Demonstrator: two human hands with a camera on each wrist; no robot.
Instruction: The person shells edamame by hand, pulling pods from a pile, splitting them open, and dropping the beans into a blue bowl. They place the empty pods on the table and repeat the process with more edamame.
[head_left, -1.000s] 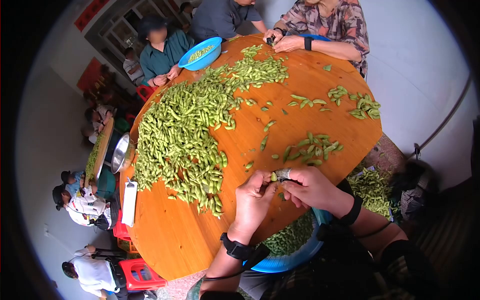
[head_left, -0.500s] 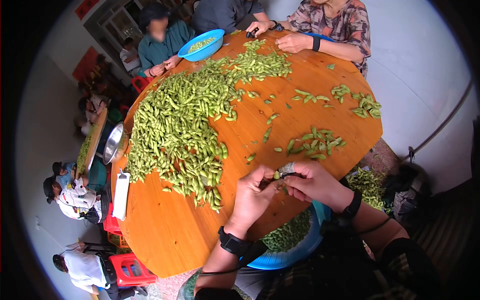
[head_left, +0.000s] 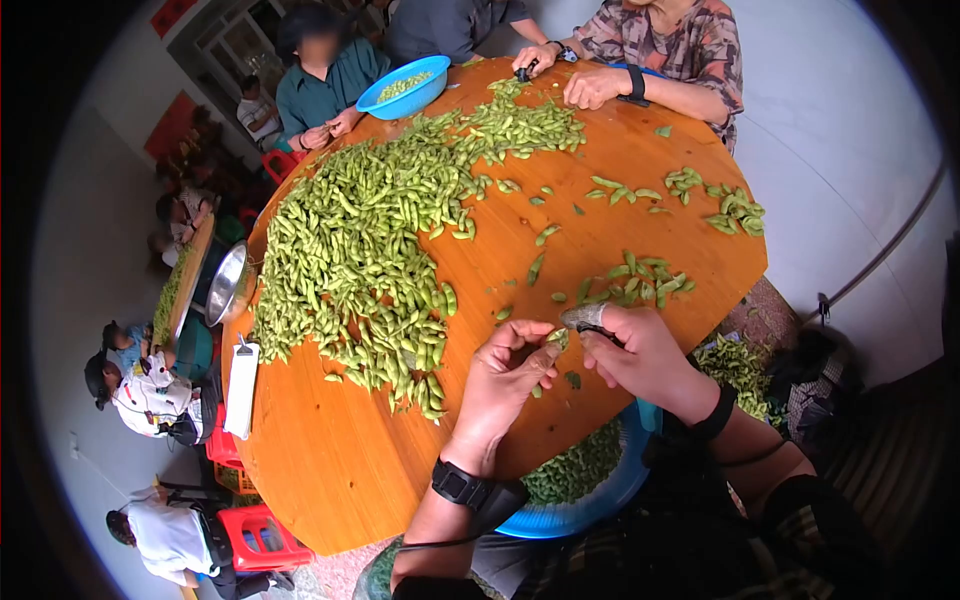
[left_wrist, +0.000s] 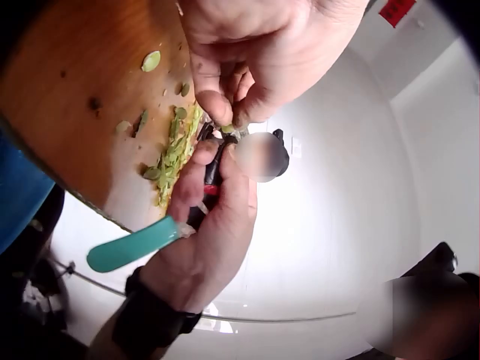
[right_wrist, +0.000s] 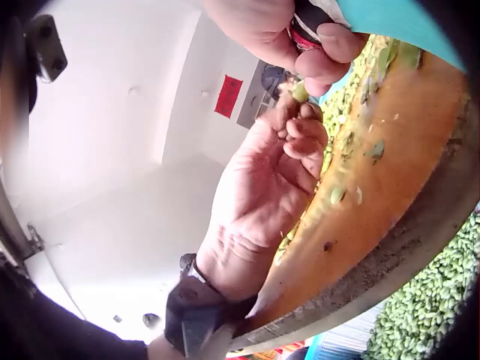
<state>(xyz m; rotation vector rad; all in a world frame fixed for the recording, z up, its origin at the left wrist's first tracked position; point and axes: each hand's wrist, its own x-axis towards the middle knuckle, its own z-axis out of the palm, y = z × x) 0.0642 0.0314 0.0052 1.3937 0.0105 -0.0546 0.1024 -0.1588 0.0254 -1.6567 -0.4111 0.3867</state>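
My left hand [head_left: 510, 375] pinches a green soybean pod [head_left: 558, 338] between thumb and fingers over the table's near edge. My right hand [head_left: 635, 355] grips a hand tool with a teal handle [left_wrist: 131, 247] and black and red parts; its exact kind is hidden in the fist. A grey wrapping [head_left: 582, 316] covers the tip of my right index finger, just right of the pod. A large heap of soybean pods [head_left: 350, 250] lies left of my hands, and a smaller pile [head_left: 645, 280] lies just beyond them.
Below the table edge sits a blue basin [head_left: 625, 480] of shelled green beans. More pods lie on the floor [head_left: 735, 365] at the right. A blue bowl [head_left: 425, 90] stands at the far side, where people sit working. A white clipboard [head_left: 242, 390] is at the left edge.
My hands have drawn slightly apart, with the right hand's fingertip moving right and up from the pod. My left fingers have spread a little. The person opposite has shifted their hands.
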